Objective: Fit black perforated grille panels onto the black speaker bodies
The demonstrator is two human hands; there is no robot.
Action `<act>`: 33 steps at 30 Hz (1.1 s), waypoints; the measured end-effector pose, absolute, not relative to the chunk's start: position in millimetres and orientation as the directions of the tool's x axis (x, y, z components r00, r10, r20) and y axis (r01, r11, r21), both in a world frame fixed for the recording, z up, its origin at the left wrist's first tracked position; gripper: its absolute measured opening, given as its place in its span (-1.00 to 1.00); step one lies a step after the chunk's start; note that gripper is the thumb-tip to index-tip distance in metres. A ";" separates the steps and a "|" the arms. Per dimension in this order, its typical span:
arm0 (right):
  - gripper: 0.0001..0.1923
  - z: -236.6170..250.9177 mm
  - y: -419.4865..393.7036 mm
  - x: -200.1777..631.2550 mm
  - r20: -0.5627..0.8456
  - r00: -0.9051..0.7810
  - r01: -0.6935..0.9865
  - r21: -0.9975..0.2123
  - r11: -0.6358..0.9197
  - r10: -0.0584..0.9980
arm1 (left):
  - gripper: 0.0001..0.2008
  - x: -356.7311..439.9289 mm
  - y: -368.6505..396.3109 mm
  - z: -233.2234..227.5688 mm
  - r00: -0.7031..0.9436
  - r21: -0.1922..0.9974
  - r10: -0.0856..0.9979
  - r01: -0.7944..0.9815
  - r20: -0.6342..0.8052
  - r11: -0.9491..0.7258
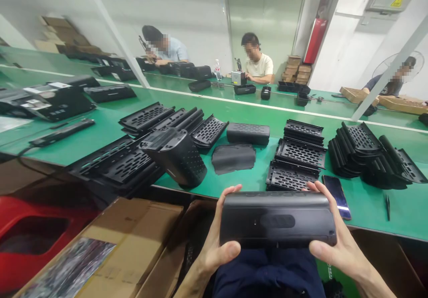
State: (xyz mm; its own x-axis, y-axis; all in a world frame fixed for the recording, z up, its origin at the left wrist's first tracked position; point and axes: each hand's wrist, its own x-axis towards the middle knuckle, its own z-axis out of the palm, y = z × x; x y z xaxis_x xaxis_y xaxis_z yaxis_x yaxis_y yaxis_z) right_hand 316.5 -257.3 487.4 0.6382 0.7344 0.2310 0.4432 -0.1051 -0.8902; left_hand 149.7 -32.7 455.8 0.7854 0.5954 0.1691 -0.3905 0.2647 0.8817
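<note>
a black oblong speaker body [277, 220] sits low in the middle of the frame, held level above the person's lap, just in front of the near edge of the green surface [234, 177]. its long side faces the camera, with a darker oval patch at the centre. the left hand [219, 240] grips its left end, fingers curled over the top edge and thumb pressed along the bottom front. the right hand [334, 235] grips the right end the same way, fingers wrapped over the top corner and thumb flat under the front. both hands are closed around the body, one at each end.

just beyond it on the surface lie stacked black perforated grilles [294, 164], and to their right a dark phone [337, 195] lies flat near the edge. further right, a fanned row of more grille pieces [368, 153] leans together. at the centre of the frame lie a flat dark fabric piece [233, 157] and, behind it, another assembled speaker [248, 133]. left of centre a larger perforated housing [177, 157] stands tilted on long black trays [117, 162]. cardboard boxes [127, 244] fill the lower left, beside something red [30, 240]. in the upper part of the frame, other people [257, 62] sit at a far bench.
</note>
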 end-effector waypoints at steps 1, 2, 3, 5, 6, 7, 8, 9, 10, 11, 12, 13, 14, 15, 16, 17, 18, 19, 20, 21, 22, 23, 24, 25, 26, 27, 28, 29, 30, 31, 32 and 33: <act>0.10 488.1 -258.0 315.8 0.231 0.632 0.437 -0.895 -0.094 0.740 | -0.06 148.5 -31.9 456.9 0.783 0.887 0.594 -0.393 0.183 0.245; 0.07 489.1 -258.1 314.1 0.241 0.634 0.443 -0.892 -0.090 0.735 | -0.09 147.6 -31.1 458.2 0.774 0.892 0.600 -0.399 0.202 0.214; 0.04 490.3 -257.6 311.8 0.262 0.643 0.464 -0.881 -0.093 0.720 | -0.12 147.0 -30.5 459.7 0.762 0.896 0.608 -0.406 0.223 0.181; -0.04 492.3 -255.4 306.0 0.333 0.668 0.527 -0.843 -0.107 0.665 | -0.15 146.9 -30.1 462.1 0.742 0.899 0.619 -0.418 0.256 0.129; -0.08 492.9 -254.2 303.3 0.367 0.676 0.555 -0.824 -0.113 0.639 | -0.16 147.5 -30.3 462.9 0.734 0.900 0.625 -0.420 0.264 0.113; -0.11 493.2 -253.1 301.0 0.396 0.681 0.575 -0.810 -0.115 0.616 | -0.17 148.3 -30.8 463.5 0.730 0.901 0.629 -0.421 0.268 0.104; -0.13 493.1 -252.4 299.5 0.416 0.685 0.588 -0.801 -0.115 0.599 | -0.17 149.2 -31.5 464.0 0.727 0.901 0.632 -0.422 0.270 0.100; -0.14 492.8 -252.2 298.9 0.424 0.689 0.590 -0.799 -0.117 0.588 | -0.17 150.1 -32.3 464.3 0.724 0.901 0.634 -0.423 0.272 0.098; -0.13 492.4 -252.6 299.0 0.419 0.696 0.585 -0.802 -0.121 0.582 | -0.18 150.9 -32.9 464.7 0.724 0.900 0.634 -0.424 0.272 0.099; -0.11 491.8 -253.4 299.9 0.403 0.706 0.570 -0.811 -0.130 0.582 | -0.19 151.5 -33.4 464.9 0.729 0.900 0.629 -0.422 0.268 0.106; -0.09 491.2 -254.8 301.5 0.378 0.714 0.550 -0.823 -0.140 0.589 | -0.19 151.7 -33.4 465.1 0.739 0.901 0.620 -0.418 0.262 0.119; -0.05 490.5 -256.6 303.5 0.345 0.719 0.526 -0.837 -0.149 0.603 | -0.18 151.7 -32.9 465.0 0.754 0.902 0.606 -0.411 0.253 0.134; -0.02 489.8 -258.8 305.8 0.310 0.718 0.502 -0.851 -0.155 0.623 | -0.16 151.5 -31.7 464.4 0.772 0.904 0.586 -0.401 0.244 0.151; 0.01 489.0 -261.1 308.2 0.283 0.711 0.482 -0.863 -0.153 0.644 | -0.13 151.0 -30.0 463.3 0.793 0.904 0.562 -0.391 0.235 0.175; 0.04 488.4 -263.6 310.6 0.264 0.700 0.466 -0.873 -0.145 0.664 | -0.10 150.5 -27.8 461.7 0.813 0.901 0.535 -0.385 0.229 0.201; 0.06 488.2 -266.0 312.8 0.251 0.687 0.454 -0.881 -0.132 0.682 | -0.06 149.9 -25.3 459.5 0.832 0.896 0.507 -0.382 0.227 0.226; 0.08 488.6 -268.3 314.4 0.246 0.676 0.446 -0.887 -0.119 0.695 | -0.04 149.4 -22.8 457.0 0.847 0.892 0.478 -0.382 0.232 0.244; 0.09 490.0 -270.2 315.4 0.242 0.667 0.439 -0.892 -0.109 0.705 | -0.03 148.9 -20.3 454.3 0.855 0.887 0.457 -0.388 0.246 0.248; 0.09 492.4 -271.7 315.4 0.240 0.662 0.435 -0.894 -0.104 0.710 | -0.03 148.5 -18.3 451.9 0.851 0.884 0.451 -0.403 0.268 0.236; 0.08 495.8 -272.7 314.3 0.236 0.662 0.432 -0.896 -0.105 0.711 | -0.05 148.2 -16.9 449.8 0.839 0.882 0.456 -0.423 0.295 0.208; 0.07 500.1 -273.1 312.1 0.231 0.669 0.429 -0.896 -0.114 0.706 | -0.07 148.0 -16.3 448.5 0.820 0.878 0.470 -0.447 0.326 0.170; 0.04 504.7 -273.0 309.0 0.228 0.683 0.428 -0.895 -0.127 0.694 | -0.10 147.9 -16.4 447.8 0.799 0.874 0.486 -0.468 0.354 0.133; 0.01 508.9 -272.4 305.1 0.232 0.703 0.431 -0.891 -0.143 0.673 | -0.12 147.9 -17.1 447.7 0.780 0.868 0.501 -0.485 0.376 0.104; -0.02 512.3 -271.2 301.1 0.243 0.725 0.438 -0.885 -0.160 0.644 | -0.14 148.1 -18.3 448.0 0.766 0.864 0.511 -0.497 0.391 0.084; -0.06 514.3 -269.6 297.4 0.259 0.747 0.447 -0.878 -0.173 0.612 | -0.15 148.5 -19.8 448.4 0.755 0.860 0.517 -0.506 0.403 0.068; -0.09 514.5 -267.7 294.5 0.273 0.766 0.453 -0.872 -0.185 0.582 | -0.15 149.2 -21.3 448.7 0.741 0.856 0.530 -0.514 0.412 0.053; -0.10 513.1 -265.7 292.9 0.283 0.779 0.454 -0.870 -0.193 0.559 | -0.16 150.1 -22.6 449.0 0.725 0.854 0.548 -0.519 0.416 0.039; -0.11 510.1 -263.8 292.6 0.283 0.788 0.451 -0.870 -0.199 0.546 | -0.16 151.0 -23.6 449.0 0.716 0.856 0.567 -0.515 0.408 0.035; -0.11 506.2 -262.5 293.7 0.275 0.792 0.445 -0.871 -0.208 0.545 | -0.15 151.8 -24.3 449.1 0.721 0.865 0.577 -0.500 0.383 0.051; -0.10 502.1 -261.9 295.6 0.266 0.789 0.444 -0.870 -0.215 0.553 | -0.13 152.3 -24.7 449.2 0.746 0.877 0.571 -0.472 0.342 0.090; -0.08 498.3 -262.2 298.0 0.259 0.780 0.447 -0.868 -0.216 0.570 | -0.11 152.1 -24.8 449.3 0.779 0.888 0.555 -0.437 0.293 0.145; -0.05 495.3 -263.8 300.0 0.255 0.762 0.452 -0.868 -0.206 0.595 | -0.09 151.1 -24.8 449.5 0.810 0.892 0.532 -0.404 0.246 0.203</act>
State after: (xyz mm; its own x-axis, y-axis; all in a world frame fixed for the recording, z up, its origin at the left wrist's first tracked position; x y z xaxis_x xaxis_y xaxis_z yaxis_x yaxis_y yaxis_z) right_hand 300.0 -263.8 495.3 0.7618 0.5953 0.2554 0.4521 -0.2061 -0.8678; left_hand 151.1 -24.8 449.5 0.8105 0.5315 0.2462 -0.4043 0.2033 0.8918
